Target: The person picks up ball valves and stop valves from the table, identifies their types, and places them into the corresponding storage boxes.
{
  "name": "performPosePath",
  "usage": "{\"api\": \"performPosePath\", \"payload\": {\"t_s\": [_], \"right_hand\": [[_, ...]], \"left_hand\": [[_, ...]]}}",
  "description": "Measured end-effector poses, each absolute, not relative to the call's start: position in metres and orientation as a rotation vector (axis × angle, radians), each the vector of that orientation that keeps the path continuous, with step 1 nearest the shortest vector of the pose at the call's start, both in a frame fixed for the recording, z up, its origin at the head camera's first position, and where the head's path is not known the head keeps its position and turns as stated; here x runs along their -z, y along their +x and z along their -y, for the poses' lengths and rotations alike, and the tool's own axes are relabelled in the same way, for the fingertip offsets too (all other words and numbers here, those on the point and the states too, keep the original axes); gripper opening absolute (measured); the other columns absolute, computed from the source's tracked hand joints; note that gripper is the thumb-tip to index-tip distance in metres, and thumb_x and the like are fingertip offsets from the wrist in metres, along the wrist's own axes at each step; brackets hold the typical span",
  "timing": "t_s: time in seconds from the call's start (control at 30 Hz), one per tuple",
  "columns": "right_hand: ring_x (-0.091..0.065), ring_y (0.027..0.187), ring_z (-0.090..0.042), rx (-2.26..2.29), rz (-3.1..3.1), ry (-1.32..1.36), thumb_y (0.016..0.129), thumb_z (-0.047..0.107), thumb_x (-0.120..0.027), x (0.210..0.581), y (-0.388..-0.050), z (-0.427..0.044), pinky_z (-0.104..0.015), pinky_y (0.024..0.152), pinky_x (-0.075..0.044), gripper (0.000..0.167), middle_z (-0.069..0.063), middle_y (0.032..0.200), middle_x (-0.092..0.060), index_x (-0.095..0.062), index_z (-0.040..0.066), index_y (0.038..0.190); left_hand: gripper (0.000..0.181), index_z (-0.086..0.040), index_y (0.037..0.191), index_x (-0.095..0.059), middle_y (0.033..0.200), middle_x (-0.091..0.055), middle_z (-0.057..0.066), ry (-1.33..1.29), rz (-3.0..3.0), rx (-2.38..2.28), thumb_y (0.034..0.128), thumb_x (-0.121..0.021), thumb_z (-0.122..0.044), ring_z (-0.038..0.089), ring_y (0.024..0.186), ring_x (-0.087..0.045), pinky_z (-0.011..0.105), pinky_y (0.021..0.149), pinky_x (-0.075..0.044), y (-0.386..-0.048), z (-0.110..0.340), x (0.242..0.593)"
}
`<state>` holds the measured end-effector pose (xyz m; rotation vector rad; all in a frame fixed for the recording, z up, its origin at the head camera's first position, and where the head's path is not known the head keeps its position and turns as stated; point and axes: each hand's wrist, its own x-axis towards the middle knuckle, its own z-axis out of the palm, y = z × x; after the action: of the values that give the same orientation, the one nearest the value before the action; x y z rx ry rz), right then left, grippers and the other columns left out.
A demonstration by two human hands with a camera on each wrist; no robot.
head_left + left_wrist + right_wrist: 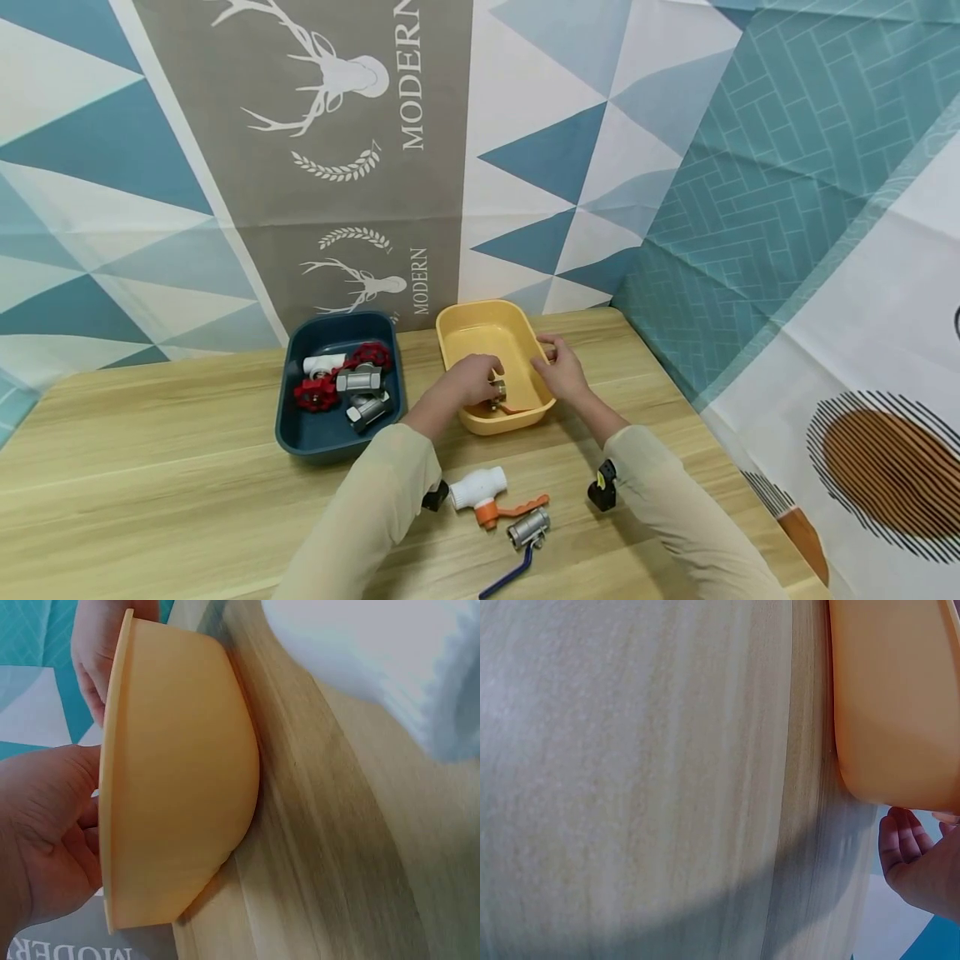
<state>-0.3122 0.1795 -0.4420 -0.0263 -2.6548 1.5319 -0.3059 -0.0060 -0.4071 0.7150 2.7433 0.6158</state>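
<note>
Left hand [471, 380] pinches brass valve [499, 391] inside yellow tray [501, 424], which right hand [563, 372] grips; near white valve [477, 487] and steel valve [528, 528] seemingly remain.

In your head view, you can read the white word "MODERN" [411, 77] on the grey panel [431, 192] of the backdrop, its letters running upward beside a large deer head [352, 75]; the final N meets the picture's top edge. Lower on that panel you see a smaller "MODERN" [420, 282], turned likewise, beside a smaller deer head [375, 286]. Your left wrist view shows the same lettering [71, 951] upside down, partly cropped by the bottom edge.
</note>
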Motion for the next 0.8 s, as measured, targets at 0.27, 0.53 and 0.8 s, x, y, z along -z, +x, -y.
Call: {"api": "performPosePath", "payload": {"t_s": [0.27,0.53,0.8], "right_hand": [[-0.058,0.081,-0.020,-1.563,2.648,-0.027,0.091,0.012,-0.059,0.440,-0.311,-0.180,-0.025,0.062,-0.052,0.043,-0.020,0.101,-0.059,-0.046,0.006,0.132],[-0.057,0.081,-0.020,-1.551,2.653,-0.023,0.091,0.017,-0.060,0.439,-0.309,-0.182,-0.024,0.062,-0.052,0.042,-0.018,0.100,-0.058,-0.049,0.007,0.130],[-0.056,0.093,-0.026,-1.501,2.671,-0.019,0.090,0.020,-0.062,0.433,-0.305,-0.190,-0.026,0.069,-0.052,0.042,-0.018,0.102,-0.058,-0.052,0.004,0.128]], "left_hand": [[0.033,-0.004,0.116,-0.060,0.105,-0.066,0.013,0.748,-2.783,-0.809,0.0845,-0.066,-0.011,0.028,0.101,-0.061,0.038,0.089,-0.050,-0.300,0.016,0.399],[0.031,-0.003,0.116,-0.060,0.110,-0.065,0.014,0.737,-2.880,-1.075,0.0856,-0.065,-0.009,0.030,0.108,-0.057,0.042,0.097,-0.046,-0.292,0.030,0.391],[0.036,-0.005,0.120,-0.059,0.120,-0.059,0.015,0.451,-2.848,-1.314,0.0860,-0.066,-0.014,0.032,0.117,-0.052,0.044,0.102,-0.043,-0.284,0.048,0.393]]}}
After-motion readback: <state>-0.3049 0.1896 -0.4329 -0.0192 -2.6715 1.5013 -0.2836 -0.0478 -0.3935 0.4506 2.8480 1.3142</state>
